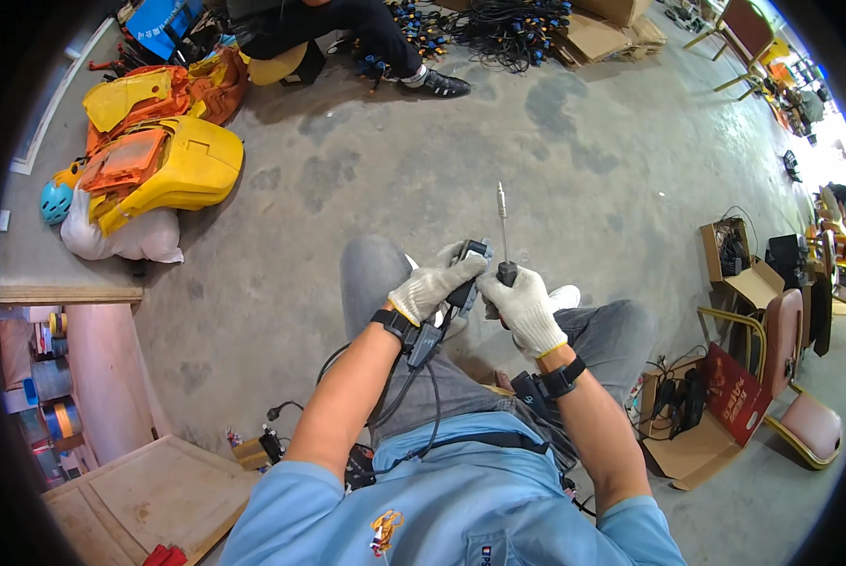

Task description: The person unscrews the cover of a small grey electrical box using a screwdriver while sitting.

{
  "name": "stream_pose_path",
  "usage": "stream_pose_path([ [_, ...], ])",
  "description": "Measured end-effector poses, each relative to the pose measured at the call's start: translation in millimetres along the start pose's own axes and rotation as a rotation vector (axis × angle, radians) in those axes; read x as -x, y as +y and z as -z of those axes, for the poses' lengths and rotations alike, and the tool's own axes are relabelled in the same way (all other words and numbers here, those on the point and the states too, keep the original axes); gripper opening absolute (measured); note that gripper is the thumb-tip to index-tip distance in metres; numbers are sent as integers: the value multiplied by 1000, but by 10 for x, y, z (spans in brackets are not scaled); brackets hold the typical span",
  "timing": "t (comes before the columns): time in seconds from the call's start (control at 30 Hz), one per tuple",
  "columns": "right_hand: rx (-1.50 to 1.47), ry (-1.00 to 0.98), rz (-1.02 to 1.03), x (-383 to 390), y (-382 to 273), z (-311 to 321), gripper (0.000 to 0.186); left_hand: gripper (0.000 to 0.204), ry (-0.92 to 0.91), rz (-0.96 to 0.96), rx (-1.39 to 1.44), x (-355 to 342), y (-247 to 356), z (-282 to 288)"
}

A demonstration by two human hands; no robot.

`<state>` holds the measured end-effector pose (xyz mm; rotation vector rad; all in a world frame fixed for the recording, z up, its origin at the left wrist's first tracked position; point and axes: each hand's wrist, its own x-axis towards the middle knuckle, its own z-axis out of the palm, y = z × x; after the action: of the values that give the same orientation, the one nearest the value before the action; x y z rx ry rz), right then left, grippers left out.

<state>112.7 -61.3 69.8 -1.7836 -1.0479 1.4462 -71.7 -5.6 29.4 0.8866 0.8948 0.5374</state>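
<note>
White work gloves cover both of my hands, which meet above my lap. My left hand [428,292] is closed around a small black and grey box-shaped device [472,251]; its exact kind is unclear. In my right hand [527,307] is a screwdriver [503,222] with a black handle, its long metal shaft pointing away from me. The right fingers touch or nearly touch the side of the device. Below the left wrist hangs a grey cable connector [425,345], with black cable [395,406] looping over my lap.
To the right are open cardboard boxes [692,457] of black cables and a fallen chair [791,368]. Yellow plastic shells [192,160] are piled at the left, beyond a wooden board [149,500]. Another person's shoe [439,85] is at the top, near cable heaps [513,33].
</note>
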Motion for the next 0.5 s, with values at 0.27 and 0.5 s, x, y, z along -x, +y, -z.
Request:
stream_pose_path([
  [0.27, -185, -91, -73, 50, 103, 96, 33, 49, 54, 1, 14, 83, -1, 72],
  [0.5, -151, -71, -290, -168, 658, 233, 25, 55, 84, -4, 80, 17, -55, 73],
])
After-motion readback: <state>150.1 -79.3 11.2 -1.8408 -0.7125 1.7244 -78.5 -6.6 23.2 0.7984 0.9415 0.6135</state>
